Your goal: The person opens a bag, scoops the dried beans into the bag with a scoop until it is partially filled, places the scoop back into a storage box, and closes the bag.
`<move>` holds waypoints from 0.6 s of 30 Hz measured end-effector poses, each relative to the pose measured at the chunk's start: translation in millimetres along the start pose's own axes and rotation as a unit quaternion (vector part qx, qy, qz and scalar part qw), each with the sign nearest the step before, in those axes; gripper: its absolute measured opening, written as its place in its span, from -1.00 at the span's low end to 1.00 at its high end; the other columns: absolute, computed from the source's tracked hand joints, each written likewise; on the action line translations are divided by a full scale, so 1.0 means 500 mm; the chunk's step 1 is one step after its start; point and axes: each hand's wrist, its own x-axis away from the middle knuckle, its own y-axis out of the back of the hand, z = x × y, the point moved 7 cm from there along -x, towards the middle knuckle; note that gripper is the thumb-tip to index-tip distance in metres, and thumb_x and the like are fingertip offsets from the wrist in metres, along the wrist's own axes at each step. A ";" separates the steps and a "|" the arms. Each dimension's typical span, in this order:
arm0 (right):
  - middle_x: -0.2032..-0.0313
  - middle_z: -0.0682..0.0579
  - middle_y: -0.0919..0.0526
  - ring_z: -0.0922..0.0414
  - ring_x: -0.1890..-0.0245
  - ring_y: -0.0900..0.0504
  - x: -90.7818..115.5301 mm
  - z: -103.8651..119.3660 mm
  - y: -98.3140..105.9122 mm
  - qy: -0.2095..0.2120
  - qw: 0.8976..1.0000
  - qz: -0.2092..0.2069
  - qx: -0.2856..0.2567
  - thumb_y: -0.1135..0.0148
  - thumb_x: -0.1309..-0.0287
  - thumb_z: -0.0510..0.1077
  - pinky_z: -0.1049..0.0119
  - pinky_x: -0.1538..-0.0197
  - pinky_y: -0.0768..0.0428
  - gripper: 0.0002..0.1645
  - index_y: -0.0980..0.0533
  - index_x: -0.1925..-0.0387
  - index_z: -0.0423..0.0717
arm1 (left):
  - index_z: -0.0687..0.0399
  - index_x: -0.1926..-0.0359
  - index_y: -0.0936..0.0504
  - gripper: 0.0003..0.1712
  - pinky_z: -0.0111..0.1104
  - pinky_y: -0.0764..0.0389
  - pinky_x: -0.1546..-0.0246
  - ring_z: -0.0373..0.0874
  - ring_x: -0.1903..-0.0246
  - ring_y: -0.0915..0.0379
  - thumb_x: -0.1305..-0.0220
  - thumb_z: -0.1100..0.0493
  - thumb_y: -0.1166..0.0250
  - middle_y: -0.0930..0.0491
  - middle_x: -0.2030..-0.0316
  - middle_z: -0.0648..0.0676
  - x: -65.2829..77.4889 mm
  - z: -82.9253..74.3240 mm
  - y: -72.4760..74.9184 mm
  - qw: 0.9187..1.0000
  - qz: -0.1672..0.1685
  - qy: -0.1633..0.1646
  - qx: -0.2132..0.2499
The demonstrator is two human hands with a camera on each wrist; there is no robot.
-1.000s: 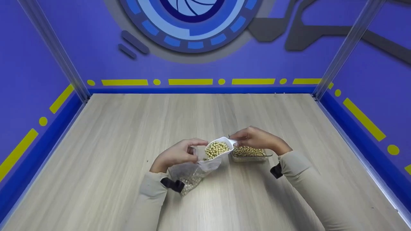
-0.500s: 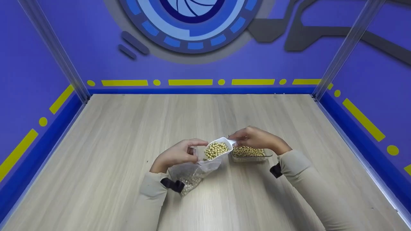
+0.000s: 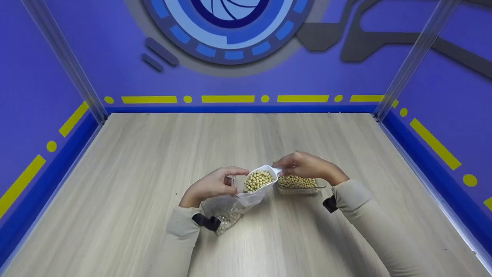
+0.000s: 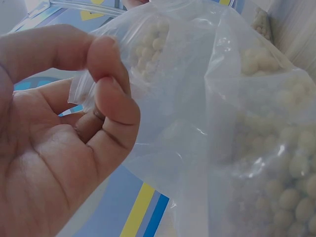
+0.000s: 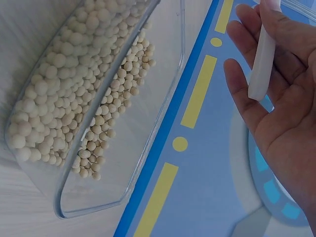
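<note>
My left hand pinches the edge of a clear plastic zip bag by its mouth. Pale round soybeans fill the bag's lower part, seen close in the left wrist view. From the right, my right hand grips the handle of a white scoop. Soybeans heap the scoop, whose front end is at the bag's mouth. Under the right hand stands a clear rectangular container with more soybeans; the hand hides part of its far side.
The wooden table stretches around the hands. Blue-purple panels with yellow marks enclose its back and sides. Black wrist straps are on both sleeves.
The scoop has shifted very slightly left toward the bag. Both hands, the bag and the container otherwise stay in place.
</note>
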 end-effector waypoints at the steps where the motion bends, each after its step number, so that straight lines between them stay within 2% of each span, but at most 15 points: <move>1: 0.08 0.01 -0.72 0.08 0.07 -0.67 0.000 0.001 0.000 0.002 1.000 0.001 0.001 -0.23 -0.19 -0.24 0.16 -0.01 -0.60 -0.67 -0.64 -0.01 -0.09 | 0.33 -0.30 -0.37 -0.27 -0.57 -0.28 0.57 -0.40 0.65 -0.16 0.02 0.47 -0.11 -0.43 -0.17 0.30 0.000 0.000 0.000 1.000 0.001 0.001 0.002; 13: 0.08 -0.01 -0.72 0.06 0.04 -0.68 -0.002 0.019 0.005 0.028 0.999 0.003 0.021 -0.24 -0.18 -0.23 0.15 -0.04 -0.60 -0.69 -0.65 0.02 -0.10 | 0.33 -0.30 -0.36 -0.28 -0.56 -0.30 0.55 -0.40 0.63 -0.21 0.00 0.47 -0.12 -0.49 -0.02 0.27 0.003 0.001 0.000 1.000 0.003 0.003 0.013; 18: 0.08 -0.01 -0.72 0.05 0.04 -0.68 -0.001 0.023 0.007 0.031 0.999 0.003 0.024 -0.24 -0.18 -0.25 0.15 -0.05 -0.60 -0.69 -0.65 0.02 -0.11 | 0.33 -0.30 -0.37 -0.28 -0.55 -0.30 0.55 -0.40 0.62 -0.24 0.00 0.47 -0.12 -0.49 -0.02 0.26 0.003 -0.001 0.000 1.000 0.002 0.001 0.011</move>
